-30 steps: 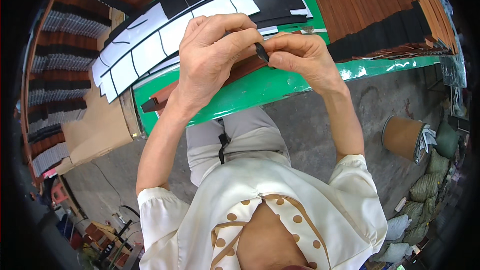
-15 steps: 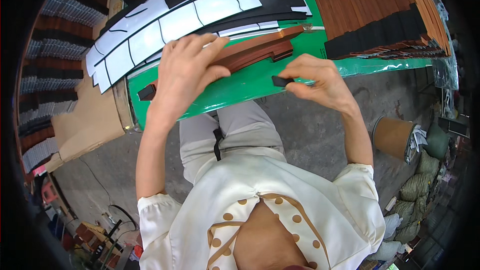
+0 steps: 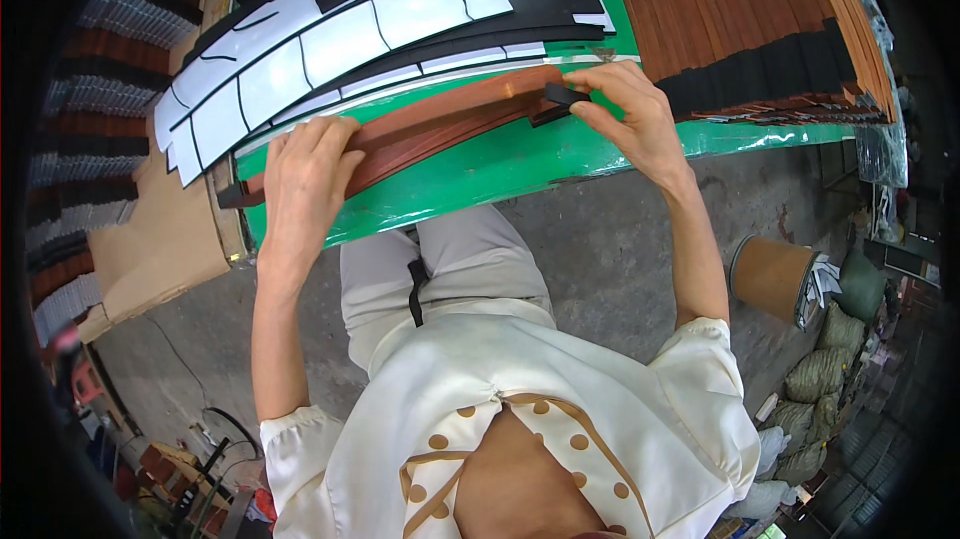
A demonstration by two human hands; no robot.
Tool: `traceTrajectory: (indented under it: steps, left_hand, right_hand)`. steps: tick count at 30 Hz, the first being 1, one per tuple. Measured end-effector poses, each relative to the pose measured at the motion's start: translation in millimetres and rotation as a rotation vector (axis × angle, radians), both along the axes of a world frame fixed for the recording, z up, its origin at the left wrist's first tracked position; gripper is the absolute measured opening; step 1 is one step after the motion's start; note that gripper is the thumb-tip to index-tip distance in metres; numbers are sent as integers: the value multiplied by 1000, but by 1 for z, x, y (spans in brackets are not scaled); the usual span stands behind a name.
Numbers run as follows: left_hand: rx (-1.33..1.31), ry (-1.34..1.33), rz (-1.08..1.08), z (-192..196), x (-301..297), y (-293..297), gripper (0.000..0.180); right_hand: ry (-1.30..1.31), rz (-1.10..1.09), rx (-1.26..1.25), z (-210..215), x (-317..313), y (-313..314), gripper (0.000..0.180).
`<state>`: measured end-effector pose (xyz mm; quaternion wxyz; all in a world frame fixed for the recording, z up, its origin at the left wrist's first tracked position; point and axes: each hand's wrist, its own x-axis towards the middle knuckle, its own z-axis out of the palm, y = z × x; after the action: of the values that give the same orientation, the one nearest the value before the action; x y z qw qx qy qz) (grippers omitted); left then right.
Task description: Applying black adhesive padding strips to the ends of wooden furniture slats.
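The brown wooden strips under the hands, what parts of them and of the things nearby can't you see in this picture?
Head view only:
- Wooden strips: the left hand covers part of them.
- Small black piece: partly hidden by the right hand, so its shape is unclear.
- Stacked strips: run into the dark rim.
- Brown drum: contents not visible.

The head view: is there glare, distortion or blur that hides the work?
Head view: the fisheye lens bends the green table top into an arc; a small glare spot sits on the long reddish-brown wooden strips; left hand and right hand look sharp; the rim is dark.
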<state>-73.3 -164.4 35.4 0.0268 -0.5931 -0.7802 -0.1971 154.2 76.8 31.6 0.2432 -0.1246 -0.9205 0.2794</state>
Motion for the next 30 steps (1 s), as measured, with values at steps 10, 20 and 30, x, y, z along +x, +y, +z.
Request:
traceTrajectory:
  steps: [10,20,30]
  left_hand:
    - [181,-251,3,-25,56,92,26]
    - [229,-303,106,-36,66,106,17]
    - [265,-318,125,-38,68,108,16]
  right_hand:
    - [-24,79,70,-14,-26,11,23]
    - [-58,101,30,-23,-31,20,25]
    - [-54,94,35,-25,-32,19,23]
